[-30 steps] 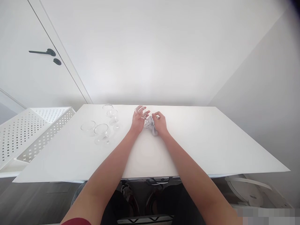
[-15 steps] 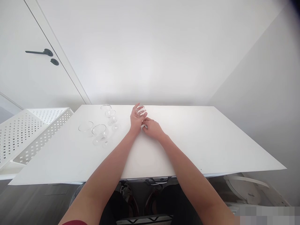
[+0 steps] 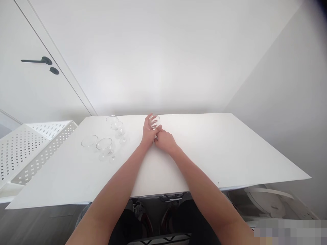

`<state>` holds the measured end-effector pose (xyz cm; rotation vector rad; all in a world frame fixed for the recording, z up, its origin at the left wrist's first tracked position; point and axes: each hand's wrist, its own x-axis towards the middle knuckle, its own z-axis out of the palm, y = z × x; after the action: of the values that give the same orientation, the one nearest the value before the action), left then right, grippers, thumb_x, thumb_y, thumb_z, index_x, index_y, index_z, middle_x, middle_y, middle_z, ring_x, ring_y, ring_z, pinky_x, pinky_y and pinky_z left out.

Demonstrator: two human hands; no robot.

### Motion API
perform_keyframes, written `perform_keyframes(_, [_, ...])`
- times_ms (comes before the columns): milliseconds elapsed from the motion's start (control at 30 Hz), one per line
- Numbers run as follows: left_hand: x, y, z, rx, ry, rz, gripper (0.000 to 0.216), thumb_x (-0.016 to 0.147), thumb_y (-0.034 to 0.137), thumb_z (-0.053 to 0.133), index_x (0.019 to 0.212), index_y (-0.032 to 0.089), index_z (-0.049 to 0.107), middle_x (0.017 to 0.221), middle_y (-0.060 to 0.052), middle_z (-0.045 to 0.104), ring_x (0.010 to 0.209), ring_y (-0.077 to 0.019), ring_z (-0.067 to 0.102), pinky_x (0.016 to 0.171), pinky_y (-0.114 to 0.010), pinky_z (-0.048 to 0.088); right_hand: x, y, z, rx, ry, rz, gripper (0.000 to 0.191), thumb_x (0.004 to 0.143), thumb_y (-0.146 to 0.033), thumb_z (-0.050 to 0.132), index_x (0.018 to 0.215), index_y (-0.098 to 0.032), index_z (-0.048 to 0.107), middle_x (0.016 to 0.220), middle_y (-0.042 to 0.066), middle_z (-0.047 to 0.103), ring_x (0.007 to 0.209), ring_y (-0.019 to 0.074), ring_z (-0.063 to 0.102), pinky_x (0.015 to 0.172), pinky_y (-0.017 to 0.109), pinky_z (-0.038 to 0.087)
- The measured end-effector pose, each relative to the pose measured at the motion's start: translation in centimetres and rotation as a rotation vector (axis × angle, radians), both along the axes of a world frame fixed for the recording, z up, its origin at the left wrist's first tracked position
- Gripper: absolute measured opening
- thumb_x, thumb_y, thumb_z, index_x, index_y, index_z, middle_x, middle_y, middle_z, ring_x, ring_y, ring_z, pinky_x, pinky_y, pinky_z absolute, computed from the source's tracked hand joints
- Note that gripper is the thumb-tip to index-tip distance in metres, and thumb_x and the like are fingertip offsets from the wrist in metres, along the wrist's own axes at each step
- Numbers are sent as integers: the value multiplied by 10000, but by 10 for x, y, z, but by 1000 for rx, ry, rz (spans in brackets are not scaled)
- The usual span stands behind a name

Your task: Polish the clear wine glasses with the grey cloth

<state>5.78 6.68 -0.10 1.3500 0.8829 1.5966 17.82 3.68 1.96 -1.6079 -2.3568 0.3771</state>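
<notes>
My left hand (image 3: 148, 132) is wrapped round a small clear stemmed glass (image 3: 154, 120) near the far middle of the white table (image 3: 230, 153). My right hand (image 3: 165, 140) is closed right beside it, its fingers against the glass's lower part. A grey cloth seen earlier is hidden under my right hand. Left of my hands stand several more clear glasses: two at the back (image 3: 112, 119) (image 3: 117, 126) and two nearer ones (image 3: 89, 141) (image 3: 104, 145).
A white perforated rack (image 3: 30, 146) stands off the table's left edge. A white door with a dark handle (image 3: 38, 61) is at the far left. A white round object (image 3: 273, 204) lies on the floor at the right.
My right hand has moved left from the crumpled grey cloth to the glass's base, and the cloth is no longer visible. The left hand has kept hold of the glass.
</notes>
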Motion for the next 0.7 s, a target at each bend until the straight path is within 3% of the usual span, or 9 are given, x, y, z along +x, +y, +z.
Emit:
perform_keyframes(133, [-1, 2, -2, -4, -35, 48, 901, 802, 633, 767, 1548, 412, 313, 1614, -115, 391, 1396, -313, 506, 1070, -451, 484, 5, 4, 1, -63, -70, -231, 289, 929, -224, 468, 1095, -186, 701, 1244, 137, 588, 872, 226, 696, 731, 335, 497])
perform_keyframes(300, [0, 1, -1, -56, -88, 42, 754, 838, 640, 726, 1477, 387, 416, 1602, -115, 403, 1318, -270, 569, 1057, -420, 475, 32, 16, -1, -140, -26, -549, 312, 902, -261, 504, 1110, -115, 686, 1344, 225, 504, 887, 248, 705, 738, 359, 523])
perform_keyframes(433, [2, -1, 1, -75, -124, 36, 650, 847, 583, 749, 1404, 370, 493, 1566, -112, 450, 1217, -230, 618, 995, -378, 487, 57, 25, -3, -191, 88, -667, 359, 877, -284, 543, 1151, -97, 679, 1388, 287, 488, 875, 255, 702, 755, 382, 533])
perform_keyframes(700, [4, 0, 0, -95, -120, 45, 535, 874, 554, 724, 1328, 343, 536, 1532, -101, 481, 1147, -202, 630, 936, -348, 485, 78, 38, -8, -276, 159, -759, 486, 840, -330, 563, 1246, -79, 652, 1629, 344, 217, 791, 245, 730, 702, 397, 534])
